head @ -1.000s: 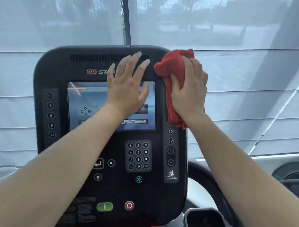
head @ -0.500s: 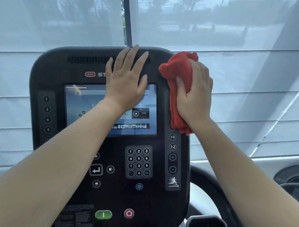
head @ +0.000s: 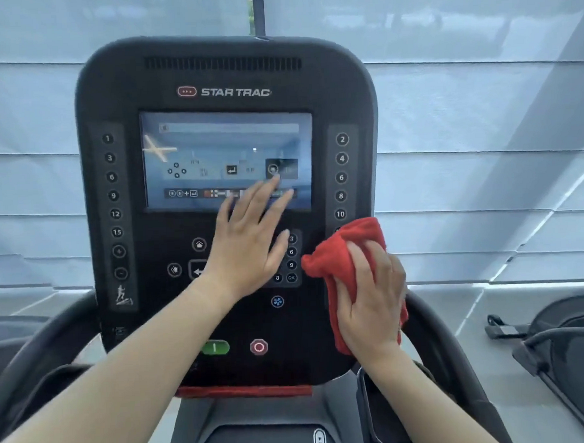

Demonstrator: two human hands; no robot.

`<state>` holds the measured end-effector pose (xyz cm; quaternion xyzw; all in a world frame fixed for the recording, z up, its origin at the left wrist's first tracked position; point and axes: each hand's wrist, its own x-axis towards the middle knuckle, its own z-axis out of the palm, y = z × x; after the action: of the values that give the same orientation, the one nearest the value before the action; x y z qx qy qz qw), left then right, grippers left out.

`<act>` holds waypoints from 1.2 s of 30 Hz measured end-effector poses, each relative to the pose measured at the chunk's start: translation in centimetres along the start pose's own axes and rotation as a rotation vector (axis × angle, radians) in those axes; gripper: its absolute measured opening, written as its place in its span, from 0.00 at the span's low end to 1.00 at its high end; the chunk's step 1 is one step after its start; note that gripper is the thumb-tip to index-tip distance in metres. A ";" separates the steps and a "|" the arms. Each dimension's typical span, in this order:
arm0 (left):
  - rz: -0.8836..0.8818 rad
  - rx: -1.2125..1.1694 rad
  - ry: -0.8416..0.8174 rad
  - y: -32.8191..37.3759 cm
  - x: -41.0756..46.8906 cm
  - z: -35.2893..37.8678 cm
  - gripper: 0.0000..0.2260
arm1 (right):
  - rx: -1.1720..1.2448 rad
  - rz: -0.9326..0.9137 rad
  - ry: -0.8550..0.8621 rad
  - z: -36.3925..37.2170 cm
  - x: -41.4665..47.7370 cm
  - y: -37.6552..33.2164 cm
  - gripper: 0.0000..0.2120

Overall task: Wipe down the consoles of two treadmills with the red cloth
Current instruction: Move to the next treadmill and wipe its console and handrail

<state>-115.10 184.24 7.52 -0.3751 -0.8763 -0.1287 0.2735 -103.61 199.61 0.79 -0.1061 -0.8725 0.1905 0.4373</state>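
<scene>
Here, head view: the right hand (head: pixel 371 301) grips the red cloth (head: pixel 344 252), pressing it to the lower right edge of the console (head: pixel 127 88), below the numbered keys. The left hand (head: pixel 248 250) lies open and flat across the keypad, fingertips (head: pixel 275 180) on the screen (head: pixel 227 140). Judged from this, the first console is mid-wipe; its centre, left side and the second treadmill, not clearly identifiable here, remain.

1. Black Star Trac treadmill console (head: pixel 117 91) fills the middle, screen (head: pixel 213 141) lit up.
2. Left hand (head: pixel 248 246) lies flat on the panel, fingertips on the screen's lower edge, palm covering part of the number keypad (head: pixel 291 265).
3. Right hand (head: pixel 371 305) presses the bunched red cloth (head: pixel 339 252) against the console's right edge, below the 10 button.
4. Green button (head: pixel 216 348) and red button (head: pixel 258 347) sit near the bottom.
</scene>
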 end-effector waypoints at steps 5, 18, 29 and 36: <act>0.019 0.055 -0.107 0.6 -5.7 1.2 0.25 | -0.080 0.001 0.017 0.5 2.4 -1.1 0.18; 0.010 0.076 -0.136 -1.3 -13.4 2.4 0.26 | -0.296 -0.291 -0.076 2.8 -8.4 -1.1 0.27; -0.021 0.068 -0.102 -5.0 -18.5 2.9 0.25 | -0.286 -0.286 -0.038 4.8 -9.9 -3.8 0.24; -0.107 0.033 -0.046 -6.3 -20.4 3.2 0.26 | -0.210 -0.261 -0.018 5.5 -7.2 -6.0 0.20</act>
<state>-109.32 169.36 -6.96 -0.3259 -0.9033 -0.1200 0.2519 -103.81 190.30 -4.86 -0.0354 -0.8979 0.0409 0.4368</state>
